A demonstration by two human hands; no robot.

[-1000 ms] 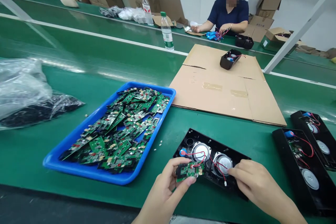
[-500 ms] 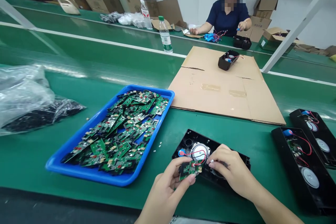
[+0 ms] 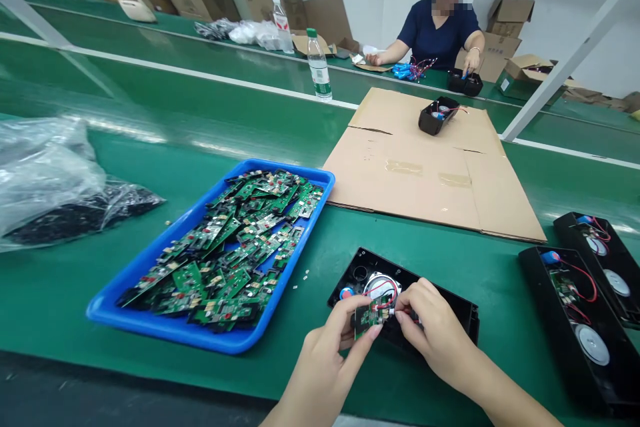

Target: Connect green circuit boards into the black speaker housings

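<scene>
Between the thumb and fingers of my left hand is a green circuit board, tilted above a black speaker housing. My right hand pinches a small white wire connector against the board's right edge; whether it is seated in a socket I cannot tell. Inside the housing sit a round silver speaker and a blue cylinder, with red and black wires running to the board. My right hand covers the housing's middle and much of its right part.
At left stands a blue tray heaped with circuit boards. Two wired black housings lie at right. Beyond are a cardboard sheet bearing another housing, a water bottle and a co-worker. A plastic bag lies far left.
My right hand has brought the white connector left against the board. The left hand has shifted slightly right and turned the board. Across the bench, the co-worker's hand has lowered into a black housing.
</scene>
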